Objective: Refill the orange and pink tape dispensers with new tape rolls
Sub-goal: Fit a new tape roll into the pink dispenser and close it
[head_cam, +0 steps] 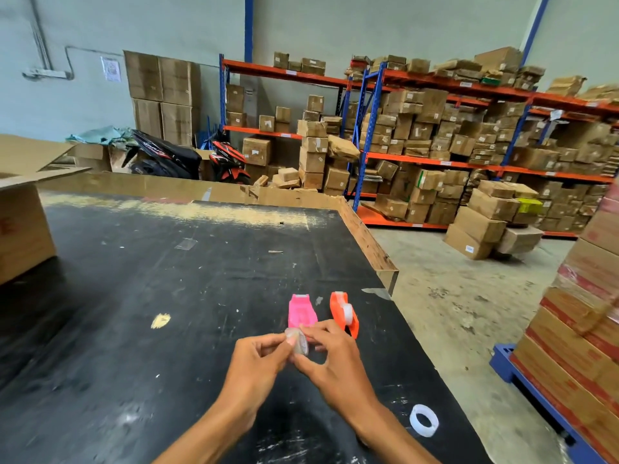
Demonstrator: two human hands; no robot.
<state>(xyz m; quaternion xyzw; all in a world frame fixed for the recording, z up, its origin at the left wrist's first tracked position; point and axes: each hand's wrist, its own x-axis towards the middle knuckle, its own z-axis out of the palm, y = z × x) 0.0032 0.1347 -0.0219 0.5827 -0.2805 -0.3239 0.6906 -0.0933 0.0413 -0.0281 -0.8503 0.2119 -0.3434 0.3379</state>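
Observation:
The pink tape dispenser (301, 311) lies flat on the black table (140, 296), its roll seat showing no roll. Beside it on the right stands the orange tape dispenser (343, 313) with a clear roll seated in it. Just in front of the pink one, my left hand (258, 366) and my right hand (335, 360) pinch a small clear tape roll (299, 341) between their fingertips, a little above the table. A white tape roll (424, 420) lies flat near the table's right edge, behind my right forearm.
An open cardboard box (23, 226) stands at the table's left. A cardboard rim (365, 239) lines the far and right edges. Past the right edge are concrete floor, stacked cartons on a blue pallet (576, 333), and shelves of boxes.

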